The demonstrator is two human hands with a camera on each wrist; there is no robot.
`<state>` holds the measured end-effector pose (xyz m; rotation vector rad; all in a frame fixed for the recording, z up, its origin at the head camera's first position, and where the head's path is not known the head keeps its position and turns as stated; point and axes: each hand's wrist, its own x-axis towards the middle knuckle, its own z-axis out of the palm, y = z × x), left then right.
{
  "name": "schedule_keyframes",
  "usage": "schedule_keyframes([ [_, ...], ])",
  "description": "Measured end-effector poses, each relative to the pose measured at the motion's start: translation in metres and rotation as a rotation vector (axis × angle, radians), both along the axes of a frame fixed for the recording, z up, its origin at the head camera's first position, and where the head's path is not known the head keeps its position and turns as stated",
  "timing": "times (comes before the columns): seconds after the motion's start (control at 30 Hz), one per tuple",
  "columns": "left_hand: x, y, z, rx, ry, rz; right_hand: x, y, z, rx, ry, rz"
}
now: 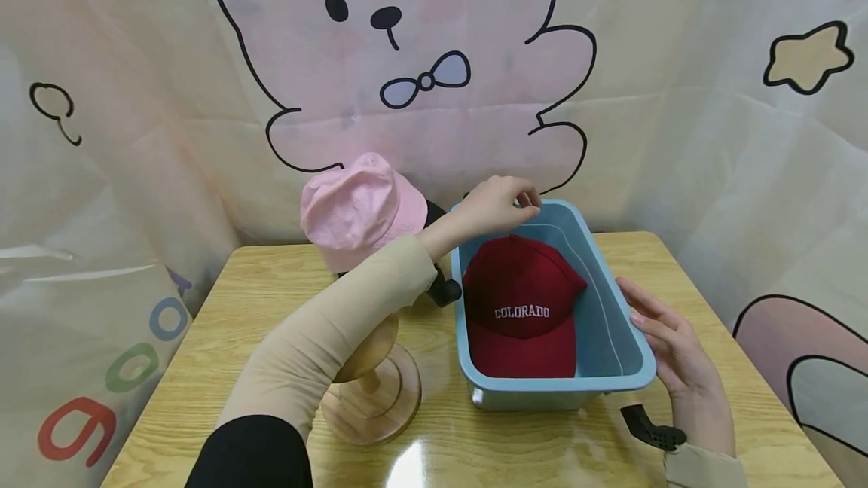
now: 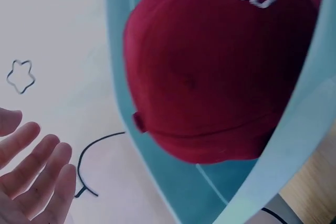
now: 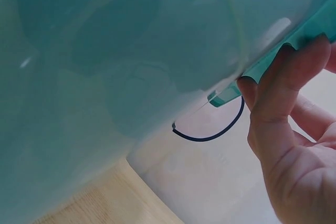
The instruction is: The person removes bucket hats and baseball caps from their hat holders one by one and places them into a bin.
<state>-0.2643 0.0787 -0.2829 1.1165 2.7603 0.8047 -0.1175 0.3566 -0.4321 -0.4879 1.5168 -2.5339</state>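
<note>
A dark red cap with white COLORADO lettering lies inside a light blue plastic bin, its brim toward the near side. Over the bin's far left corner hovers my left hand, holding nothing, fingers loosely bent; the left wrist view shows its fingers spread apart from the bin. At the bin's right side, my right hand holds the rim from outside; bent fingers hook at the rim's edge in the right wrist view. The left sleeve crosses in front of a pink cap and partly covers a wooden stand.
The bin and the wooden stand are on a wood-grain table. A curtain with cartoon drawings hangs close behind and beside it. The pink cap sits near the back edge, left of the bin.
</note>
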Motion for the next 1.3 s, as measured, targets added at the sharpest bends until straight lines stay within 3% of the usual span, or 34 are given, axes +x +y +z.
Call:
schedule_keyframes([
  [0.23,-0.006,-0.010,0.013,0.096,-0.049,0.043,0.001,0.001,-0.001,-0.017,0.011,0.009],
  [0.67,-0.010,-0.043,0.032,0.208,-0.062,0.087,0.001,0.000,0.001,-0.009,-0.019,-0.004],
  [0.97,-0.018,-0.071,0.038,0.216,-0.041,0.160,0.000,0.000,0.000,-0.008,0.002,0.007],
  [1.3,-0.019,-0.096,0.039,0.196,0.024,0.197,0.001,0.000,0.000,-0.011,0.003,0.012],
])
